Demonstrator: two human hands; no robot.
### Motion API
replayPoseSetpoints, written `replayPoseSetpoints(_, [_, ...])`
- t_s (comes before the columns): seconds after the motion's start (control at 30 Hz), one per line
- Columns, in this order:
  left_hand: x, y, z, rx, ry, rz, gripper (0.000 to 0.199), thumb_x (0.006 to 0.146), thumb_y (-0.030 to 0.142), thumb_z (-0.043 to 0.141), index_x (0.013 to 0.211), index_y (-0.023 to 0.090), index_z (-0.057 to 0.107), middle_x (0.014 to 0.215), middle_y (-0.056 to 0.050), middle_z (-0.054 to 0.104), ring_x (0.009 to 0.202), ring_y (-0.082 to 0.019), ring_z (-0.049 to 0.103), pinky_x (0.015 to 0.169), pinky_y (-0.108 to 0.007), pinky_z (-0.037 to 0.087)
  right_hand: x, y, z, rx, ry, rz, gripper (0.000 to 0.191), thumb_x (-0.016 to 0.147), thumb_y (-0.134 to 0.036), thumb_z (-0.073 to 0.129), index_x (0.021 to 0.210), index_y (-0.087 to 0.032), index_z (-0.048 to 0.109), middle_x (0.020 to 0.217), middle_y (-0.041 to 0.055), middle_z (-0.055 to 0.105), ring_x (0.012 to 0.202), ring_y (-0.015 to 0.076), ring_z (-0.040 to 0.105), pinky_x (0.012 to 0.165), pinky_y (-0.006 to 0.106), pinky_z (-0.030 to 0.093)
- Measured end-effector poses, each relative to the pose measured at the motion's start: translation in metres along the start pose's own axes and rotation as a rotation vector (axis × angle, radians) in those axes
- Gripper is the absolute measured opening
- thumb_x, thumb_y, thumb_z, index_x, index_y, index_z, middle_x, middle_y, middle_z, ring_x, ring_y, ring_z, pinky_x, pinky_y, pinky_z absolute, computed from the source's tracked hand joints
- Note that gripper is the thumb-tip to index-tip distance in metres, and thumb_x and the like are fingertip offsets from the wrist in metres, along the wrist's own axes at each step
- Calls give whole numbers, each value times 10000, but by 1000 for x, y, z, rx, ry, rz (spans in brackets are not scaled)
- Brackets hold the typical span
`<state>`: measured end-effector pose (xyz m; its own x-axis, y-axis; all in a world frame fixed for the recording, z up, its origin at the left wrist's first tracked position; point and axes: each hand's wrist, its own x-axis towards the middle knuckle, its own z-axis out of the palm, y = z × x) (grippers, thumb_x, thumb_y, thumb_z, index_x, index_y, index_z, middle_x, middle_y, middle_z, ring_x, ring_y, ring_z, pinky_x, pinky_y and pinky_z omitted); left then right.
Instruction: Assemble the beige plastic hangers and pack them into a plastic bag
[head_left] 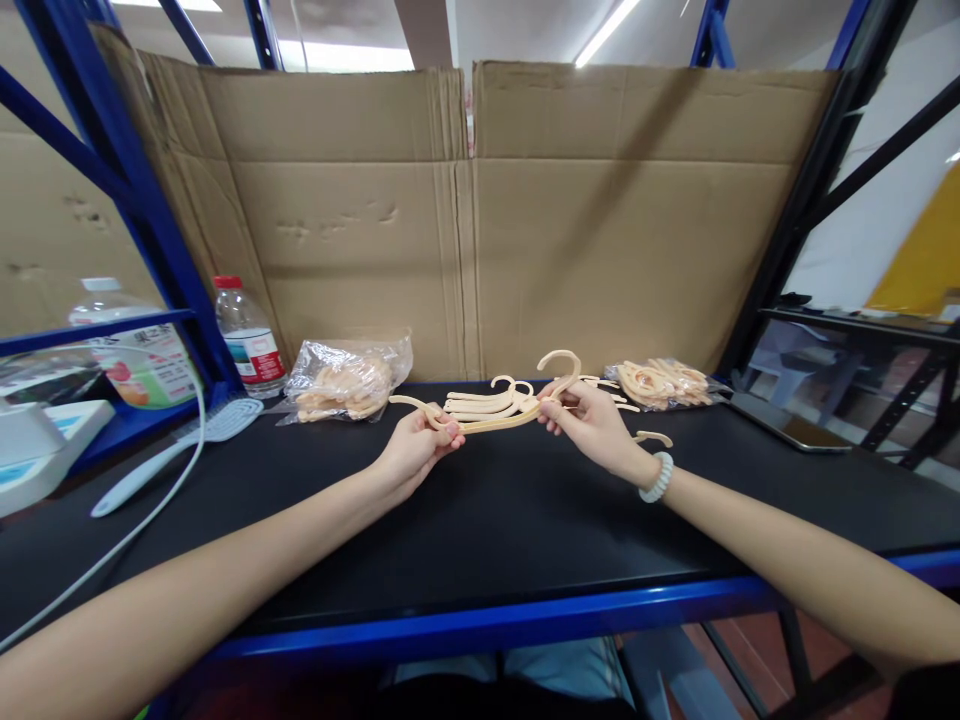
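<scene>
Fingers: left hand [412, 447], right hand [592, 420] gripping hanger [499, 427]
Out: loose hangers [480, 404], 12 o'clock
Remaining, likely: bags [341, 388], 11/1 o'clock

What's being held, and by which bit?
A beige hanger: the left grip has one arm of it, the right grip holds near the base of its hook.

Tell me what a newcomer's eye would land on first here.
Probably the pale hanger, held above the black table by the left hand and right hand. Next, perhaps, the broad brown cardboard standing behind, and the red-capped bottle in front of it on the left.
</scene>
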<state>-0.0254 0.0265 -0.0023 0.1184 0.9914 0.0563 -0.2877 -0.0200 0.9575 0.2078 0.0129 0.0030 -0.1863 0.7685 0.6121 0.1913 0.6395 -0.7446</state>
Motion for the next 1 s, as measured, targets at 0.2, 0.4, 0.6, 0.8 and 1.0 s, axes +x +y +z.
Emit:
replayPoseSetpoints(0.2, [-5, 4, 6, -83, 65, 19, 212, 719, -93, 595, 656, 108, 567, 664, -5, 616, 624, -75, 621, 665, -172, 544, 2, 2, 0, 8, 104, 10, 241, 831, -403, 578, 898, -191, 484, 697, -5, 579, 570, 112, 567, 521, 249, 502])
replayPoseSetpoints(0.4, [-6, 1, 9, -93, 78, -46, 164, 784, -43, 579, 720, 91, 649, 793, -57, 677, 746, -95, 654, 750, -179, 550, 10, 12, -4, 40, 269, 81, 295, 749, -416, 639, 821, -197, 455, 712, -9, 527, 590, 117, 543, 481, 242, 509])
replayPoseSetpoints(0.6, [-21, -9, 11, 520, -256, -31, 63, 762, 152, 657, 765, 99, 691, 673, -81, 683, 525, -128, 610, 547, -238, 526, 14, 20, -11, 119, 257, 146, 441, 725, -371, 643, 1064, -201, 419, 744, -29, 506, 601, 120, 552, 508, 272, 541])
replayPoseSetpoints(0.8, [-53, -8, 23, 1228, -680, 790, 247, 868, 201, 470, 985, 186, 686, 998, -111, 665, 943, -234, 591, 857, -372, 469, 5, 30, -3, -83, -33, 229, 552, 759, -271, 596, 1233, -190, 324, 658, -59, 535, 569, 131, 580, 577, 295, 515])
replayPoseSetpoints(1.0, [-59, -6, 26, 1503, -660, 778, 312, 900, 297, 446, 1127, 171, 621, 1225, -136, 581, 1146, -309, 497, 963, -468, 406, -2, 38, 5, -446, -207, 94, 232, 772, -161, 583, 981, -180, 483, 656, -31, 575, 611, 135, 564, 600, 268, 439])
